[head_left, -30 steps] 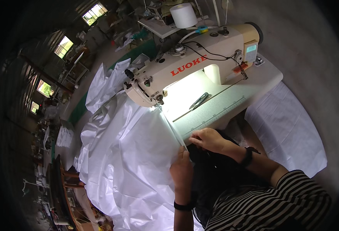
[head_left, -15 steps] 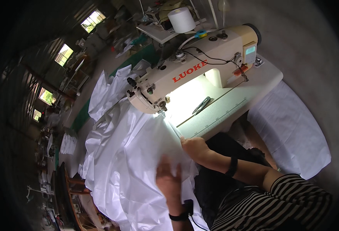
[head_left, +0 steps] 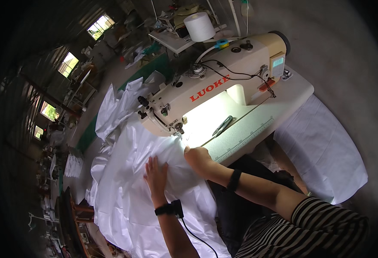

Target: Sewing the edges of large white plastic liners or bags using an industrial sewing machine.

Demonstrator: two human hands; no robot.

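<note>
A large white, slightly shiny fabric [head_left: 129,193] runs in loose folds under the needle end of a cream sewing machine [head_left: 214,81]. Spread flat on the cloth, left of the needle, is my left hand [head_left: 156,175] with its fingers apart. My right hand [head_left: 199,161] is closed at the fabric's edge, just in front of the lit presser foot [head_left: 178,135]; its fingertips pinch the cloth there. On the machine bed [head_left: 245,131], right of the needle, lie small thread snips [head_left: 222,126].
A white thread cone [head_left: 199,26] stands behind the machine. More white cloth [head_left: 322,150] hangs at the right, past the bed's edge. A folded white stack [head_left: 74,165] sits to the left. Dark cables loop over the machine arm. A black cord trails from my left wrist.
My left hand has moved left and up the cloth and now lies flat. My right hand has slid along the fabric edge toward the needle. The view has shifted slightly.
</note>
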